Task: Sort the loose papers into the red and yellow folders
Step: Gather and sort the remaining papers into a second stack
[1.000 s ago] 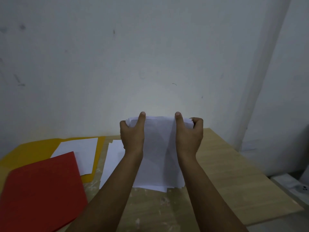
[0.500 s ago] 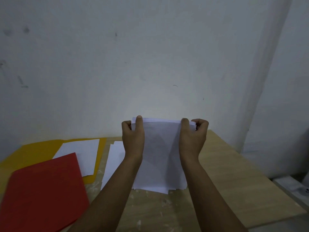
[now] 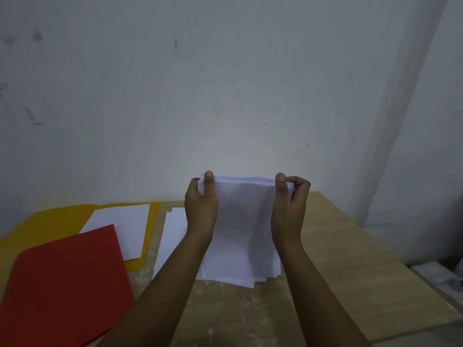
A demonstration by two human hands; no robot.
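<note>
Nearest the viewer, two bare forearms reach forward over a wooden counter (image 3: 338, 259). Low on the left lies a closed red folder (image 3: 65, 284). Just beyond it, partly under its far corner, a yellow folder (image 3: 50, 221) lies open with a white sheet (image 3: 120, 221) on it. Between the folders and the arms, more sheets (image 3: 172, 234) lie flat on the counter.

At the centre, both hands hold a stack of papers (image 3: 243, 226) upright, its bottom edges resting unevenly on the counter. The left hand (image 3: 201, 206) grips the stack's left edge, thumb on the near face. The right hand (image 3: 290, 204) pinches the top right corner, fingers curled behind. The hands are apart, one at each side of the stack.

The step seems to be squaring the stack (the bottom edges are still staggered). To do it well, loosen the grip slightly and tap the bottom edge on the counter until the sheets line up. A plain wall (image 3: 225, 83) stands behind.
</note>
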